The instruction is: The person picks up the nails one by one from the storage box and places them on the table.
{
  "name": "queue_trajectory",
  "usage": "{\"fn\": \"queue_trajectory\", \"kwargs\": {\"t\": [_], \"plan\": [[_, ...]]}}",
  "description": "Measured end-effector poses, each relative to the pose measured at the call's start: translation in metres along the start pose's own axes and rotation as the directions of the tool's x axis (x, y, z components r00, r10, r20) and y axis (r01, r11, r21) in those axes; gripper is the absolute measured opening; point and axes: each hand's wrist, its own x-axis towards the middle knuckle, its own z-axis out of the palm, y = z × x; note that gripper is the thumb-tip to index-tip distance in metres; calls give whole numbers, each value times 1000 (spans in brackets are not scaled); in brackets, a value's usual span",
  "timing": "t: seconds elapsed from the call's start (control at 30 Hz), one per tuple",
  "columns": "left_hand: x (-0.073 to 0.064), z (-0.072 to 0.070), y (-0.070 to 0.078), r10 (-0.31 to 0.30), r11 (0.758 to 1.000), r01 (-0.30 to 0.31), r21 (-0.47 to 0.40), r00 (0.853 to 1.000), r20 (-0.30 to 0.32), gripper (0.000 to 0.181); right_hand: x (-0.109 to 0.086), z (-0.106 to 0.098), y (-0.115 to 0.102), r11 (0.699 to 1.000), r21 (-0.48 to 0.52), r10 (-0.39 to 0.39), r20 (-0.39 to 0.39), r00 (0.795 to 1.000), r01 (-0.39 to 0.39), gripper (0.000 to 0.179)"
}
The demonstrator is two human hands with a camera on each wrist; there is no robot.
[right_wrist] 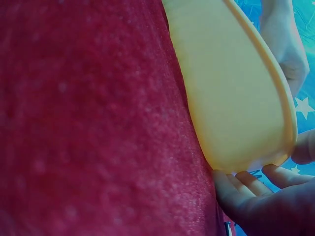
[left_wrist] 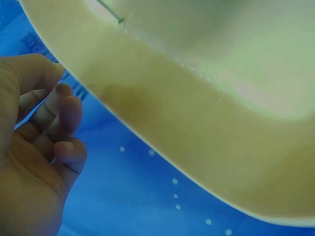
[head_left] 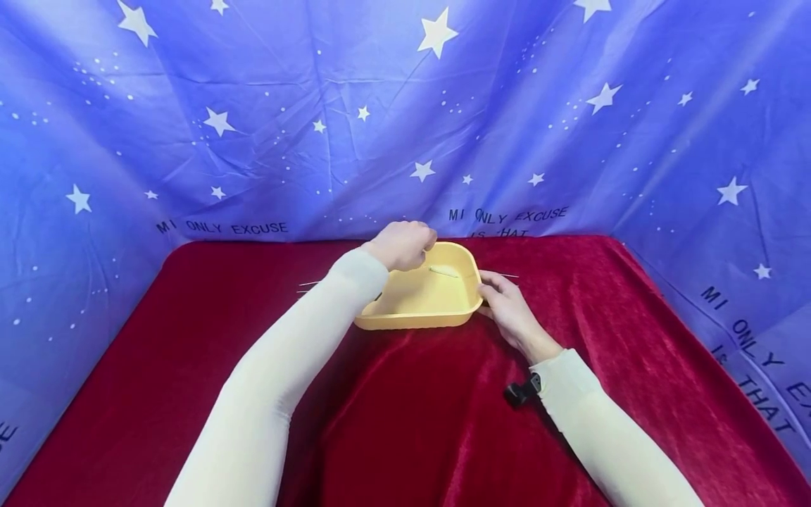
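Note:
A yellow plastic tub (head_left: 437, 322) with rounded corners sits on the red cloth. My left hand (head_left: 405, 246) is over its far rim, fingers loosely curled. Nothing shows between those fingers in the left wrist view, where the hand (left_wrist: 42, 132) is beside the tub's edge. At the right end, my right hand (head_left: 507, 303) holds the tub, thumb by the rim and fingers (right_wrist: 248, 184) against the outer wall. Inside the tub lies a slim pale-green piece (head_left: 443, 272). A thin dark rod (left_wrist: 110, 11) with a small blunt end also shows inside it.
Thin pale sticks (head_left: 309, 284) poke out left of the tub, and another thin stick (head_left: 509, 275) shows beyond my right hand. Red velvet cloth (head_left: 405, 422) covers the table. A blue starry curtain (head_left: 355, 155) hangs around the back and sides.

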Motion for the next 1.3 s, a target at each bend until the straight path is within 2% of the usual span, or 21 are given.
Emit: {"fn": "queue_trajectory", "kwargs": {"t": [0.3, 0.43, 0.57, 0.8, 1.13, 1.3], "plan": [[12, 15, 17, 24, 999, -26, 37, 999, 44, 17, 1, 0, 3, 1000, -6, -9, -3, 1000, 9, 43], [17, 23, 23, 54, 995, -59, 80, 996, 68, 17, 1, 1, 4, 1000, 6, -7, 0, 1000, 7, 43], [20, 30, 27, 95, 990, -101, 103, 993, 64, 20, 1, 1, 4, 1000, 9, -8, 1, 1000, 8, 43], [23, 35, 30, 122, 987, -126, 103, 992, 46, 19, 1, 0, 4, 1000, 0, -11, -2, 1000, 11, 43], [31, 45, 34, 169, 955, -169, 245, 985, 22, 21, 1, 0, 3, 1000, 3, -5, 1, 1000, 5, 43], [32, 47, 35, 150, 954, -157, 255, 988, 49, 19, 1, 0, 1, 1000, -2, -11, 1, 1000, 11, 43]]}}
